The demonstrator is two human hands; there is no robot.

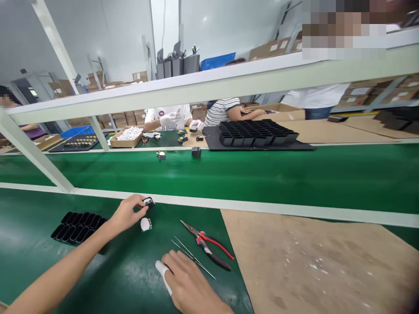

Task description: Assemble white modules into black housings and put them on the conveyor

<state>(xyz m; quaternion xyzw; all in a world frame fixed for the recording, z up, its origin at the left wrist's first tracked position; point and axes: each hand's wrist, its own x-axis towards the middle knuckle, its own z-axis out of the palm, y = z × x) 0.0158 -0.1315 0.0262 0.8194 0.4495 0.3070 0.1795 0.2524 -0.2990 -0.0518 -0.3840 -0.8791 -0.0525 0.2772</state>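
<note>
At the back edge of the green bench, my left hand [127, 214] pinches a small black plastic case [149, 202] with a whitish part showing inside it. Just below that hand a small circuit board with a white pad [145, 224] lies on the bench. My right hand [185, 279] rests low on the bench, its thumb in a white finger cot and set apart from the other fingers; I see nothing in it. Close to its fingertips lie metal tweezers [194, 258]. Beyond them are long-nose pliers [209, 245] with red and black handles.
Joined black oval cases [78, 226] stand left, partly behind my left forearm. A cardboard sheet [321, 261] covers the right side. Past a white rail [209, 204] runs a green belt [294, 174] carrying a black case [196, 152]. Co-workers sit opposite, below a shelf beam [209, 87].
</note>
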